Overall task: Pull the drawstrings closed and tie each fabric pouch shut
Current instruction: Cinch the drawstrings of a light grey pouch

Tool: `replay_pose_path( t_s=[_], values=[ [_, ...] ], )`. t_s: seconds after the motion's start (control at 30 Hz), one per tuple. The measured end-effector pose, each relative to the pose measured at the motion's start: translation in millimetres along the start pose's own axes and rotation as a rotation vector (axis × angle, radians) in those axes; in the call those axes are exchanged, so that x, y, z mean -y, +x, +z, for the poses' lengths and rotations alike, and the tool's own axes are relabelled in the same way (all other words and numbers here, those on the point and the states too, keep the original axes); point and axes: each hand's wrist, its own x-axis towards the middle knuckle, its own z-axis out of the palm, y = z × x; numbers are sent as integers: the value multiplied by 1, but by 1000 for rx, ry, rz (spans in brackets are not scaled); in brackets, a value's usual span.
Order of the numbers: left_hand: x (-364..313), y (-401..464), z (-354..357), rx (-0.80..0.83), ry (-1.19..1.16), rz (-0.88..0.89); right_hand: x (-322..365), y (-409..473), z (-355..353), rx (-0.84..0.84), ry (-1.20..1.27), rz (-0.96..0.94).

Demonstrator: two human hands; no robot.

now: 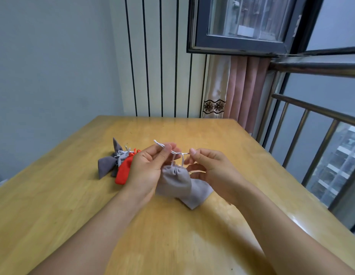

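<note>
Both hands are pinching the white drawstring (177, 152): left hand (147, 168) gripping its left run, right hand (209, 165) clamped on the right end, the cord stretching left-right between them. Hanging just below is the grey pouch (175, 181), its mouth gathered, above another grey pouch (198, 192) lying on the tabletop (242, 155). Left of the hands, a red pouch (124, 171) and darker grey ones (107, 165) are lying clear of the pull.

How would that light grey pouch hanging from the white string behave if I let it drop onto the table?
The light grey pouch probably lands softly and slumps; its fabric looks limp and gathered at the neck. It seems light, since thin white drawstrings carry it. It looks too flat to roll.
</note>
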Motion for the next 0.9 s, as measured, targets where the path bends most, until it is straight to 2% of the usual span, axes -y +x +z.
replay_pose_path(
  t_s=[0.07, 0.13, 0.2, 0.23, 0.4, 0.57, 0.67, 0.73, 0.9],
  values=[
    [-5, 5, -4, 1, -240, -134, 4, 0, -1, 9, 207, 34],
    [-11, 7, -8, 11, -434, -272, 10, -3, 0, 37, 535, 86],
    [-15, 6, -11, 66, -506, -348, 12, -7, 3, 48, 726, 97],
    [-16, 5, -12, 88, -490, -362, 12, -7, 5, 43, 736, 105],
    [-17, 12, -7, 26, -340, -266, 15, 3, -7, -117, 377, 29],
    [-10, 9, -6, 73, -194, -217, 11, -1, -7, -46, 243, 12],
    [-10, 10, -10, 47, -185, -163, 13, 2, -3, -122, 253, -44],
    [-8, 10, -4, 61, -18, -60, 12, 3, -5, -175, 124, -121],
    [1, 1, -12, 126, 616, 245, 6, -2, -16, -93, -590, -240]
  ],
)
